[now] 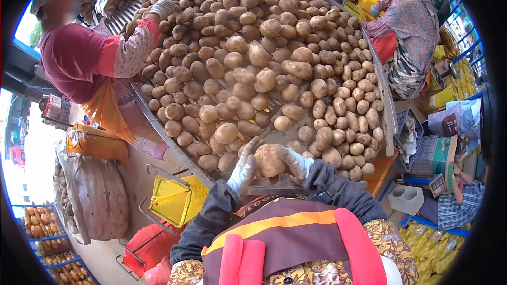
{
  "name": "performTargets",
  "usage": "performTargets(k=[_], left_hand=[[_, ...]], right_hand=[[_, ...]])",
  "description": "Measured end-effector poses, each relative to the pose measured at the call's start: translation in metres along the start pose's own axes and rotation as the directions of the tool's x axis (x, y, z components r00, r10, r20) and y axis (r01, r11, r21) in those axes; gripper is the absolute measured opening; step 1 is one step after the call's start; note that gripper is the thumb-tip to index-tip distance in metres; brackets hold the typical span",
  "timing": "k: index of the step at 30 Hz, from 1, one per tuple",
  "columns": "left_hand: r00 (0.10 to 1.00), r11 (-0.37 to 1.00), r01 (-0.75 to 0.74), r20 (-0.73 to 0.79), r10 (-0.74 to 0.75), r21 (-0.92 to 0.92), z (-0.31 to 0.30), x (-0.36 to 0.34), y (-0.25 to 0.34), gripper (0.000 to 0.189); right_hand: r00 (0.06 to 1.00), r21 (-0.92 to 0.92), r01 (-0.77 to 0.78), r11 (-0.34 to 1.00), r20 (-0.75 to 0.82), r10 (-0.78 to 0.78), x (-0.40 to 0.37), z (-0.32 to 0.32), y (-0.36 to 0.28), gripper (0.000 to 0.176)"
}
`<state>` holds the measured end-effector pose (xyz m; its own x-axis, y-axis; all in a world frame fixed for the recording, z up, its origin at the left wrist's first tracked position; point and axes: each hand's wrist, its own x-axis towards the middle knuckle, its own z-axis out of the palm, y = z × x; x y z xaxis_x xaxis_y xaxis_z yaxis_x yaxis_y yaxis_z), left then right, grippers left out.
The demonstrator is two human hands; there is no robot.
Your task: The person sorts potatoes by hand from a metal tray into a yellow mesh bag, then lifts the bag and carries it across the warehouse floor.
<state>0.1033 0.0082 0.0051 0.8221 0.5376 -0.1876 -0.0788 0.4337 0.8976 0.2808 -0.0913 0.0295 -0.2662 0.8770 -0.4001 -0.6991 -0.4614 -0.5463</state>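
Note:
Both of my hands wear pale gloves at the near edge of a sorting table (pixel 182 155) heaped with potatoes (pixel 227 133). A large potato (pixel 270 160) sits between them. My left hand (pixel 244 168) is on its left side, fingers stretched out and pointing up toward the pile. Against its right side rests my right hand (pixel 296 161), curved round the potato, with its fingertips partly hidden. Just beyond the hands lie more loose potatoes and a dusty patch of table surface.
A co-worker in a maroon top (pixel 79 55) reaches into the pile at left; another person (pixel 409 26) stands at right. A yellow bag on a metal frame (pixel 177 200), a red bag (pixel 150 245), a large sack (pixel 97 195) and dark crates (pixel 422 155) surround the table.

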Motion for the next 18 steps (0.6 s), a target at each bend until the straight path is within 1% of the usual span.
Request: performTargets(k=[2, 3, 4, 5, 6, 7, 8, 10, 11, 12, 13, 14, 15, 16, 17, 18], left_hand=[[1.000, 0.988, -0.011, 0.007, 0.010, 0.153, 0.006, -0.002, 0.003, 0.090], [0.999, 0.999, 0.019, -0.029, -0.020, -0.043, 0.003, 0.000, -0.005, 0.083], [0.999, 0.999, 0.016, -0.032, -0.017, -0.043, 0.003, -0.001, -0.001, 0.083], [0.991, 0.972, 0.113, -0.046, -0.125, -0.205, 0.003, -0.003, 0.004, 0.078], [0.971, 0.909, 0.204, -0.040, -0.234, -0.362, 0.003, -0.004, 0.007, 0.073], [0.973, 0.889, 0.189, -0.045, -0.228, -0.416, 0.004, -0.004, 0.004, 0.065], [0.973, 0.889, 0.190, -0.043, -0.228, -0.416, 0.005, -0.005, 0.003, 0.065], [0.982, 0.901, 0.151, -0.039, -0.183, -0.407, 0.006, -0.006, 0.002, 0.053], [0.982, 0.901, 0.150, -0.043, -0.183, -0.407, 0.005, -0.006, 0.003, 0.053], [0.979, 0.893, 0.153, -0.058, -0.195, -0.424, 0.005, -0.005, 0.005, 0.047], [0.975, 0.883, 0.157, -0.071, -0.210, -0.442, 0.004, -0.004, 0.006, 0.042], [0.975, 0.883, 0.158, -0.073, -0.211, -0.443, 0.003, -0.003, 0.006, 0.042], [0.975, 0.882, 0.182, -0.037, -0.219, -0.435, 0.002, -0.001, 0.005, 0.042], [0.974, 0.881, 0.205, -0.001, -0.228, -0.427, 0.002, 0.001, 0.004, 0.043], [0.973, 0.880, 0.206, -0.002, -0.229, -0.428, 0.005, 0.003, 0.003, 0.043], [0.980, 0.937, 0.128, -0.106, -0.170, -0.325, 0.011, 0.006, 0.001, 0.047]], right_hand=[[0.983, -0.212, 0.131, 0.969, -0.096, -0.154, 0.009, 0.012, 0.002, 0.065], [0.951, -0.245, 0.218, 0.945, -0.164, -0.262, 0.027, -0.006, 0.023, 0.055], [0.952, -0.247, 0.217, 0.944, -0.161, -0.261, 0.028, -0.007, 0.019, 0.055], [0.908, -0.652, 0.167, 0.739, -0.190, -0.373, 0.027, -0.010, 0.013, 0.051], [0.860, -0.919, 0.045, 0.391, -0.163, -0.483, 0.026, -0.012, 0.007, 0.047], [0.859, -0.929, 0.068, 0.365, -0.131, -0.495, 0.026, -0.011, -0.002, 0.040], [0.858, -0.929, 0.068, 0.365, -0.132, -0.496, 0.026, -0.009, -0.015, 0.040], [0.758, -0.848, -0.059, 0.527, -0.382, -0.528, 0.024, 0.000, -0.041, 0.037], [0.761, -0.848, -0.058, 0.528, -0.379, -0.526, 0.026, 0.000, -0.037, 0.037], [0.767, -0.875, 0.074, 0.478, -0.256, -0.588, 0.028, -0.002, -0.030, 0.034], [0.754, -0.884, 0.204, 0.421, -0.132, -0.643, 0.030, -0.003, -0.022, 0.032], [0.723, -0.875, 0.328, 0.356, -0.010, -0.690, 0.031, -0.004, -0.018, 0.030], [0.728, -0.921, 0.305, 0.242, 0.062, -0.683, 0.024, 0.009, -0.024, 0.032], [0.728, -0.921, 0.304, 0.242, 0.061, -0.683, 0.023, 0.016, -0.026, 0.032], [0.681, -0.940, 0.324, 0.104, 0.155, -0.716, 0.023, 0.022, -0.027, 0.035], [0.630, -0.941, 0.335, -0.037, 0.253, -0.734, 0.024, 0.028, -0.027, 0.038]])
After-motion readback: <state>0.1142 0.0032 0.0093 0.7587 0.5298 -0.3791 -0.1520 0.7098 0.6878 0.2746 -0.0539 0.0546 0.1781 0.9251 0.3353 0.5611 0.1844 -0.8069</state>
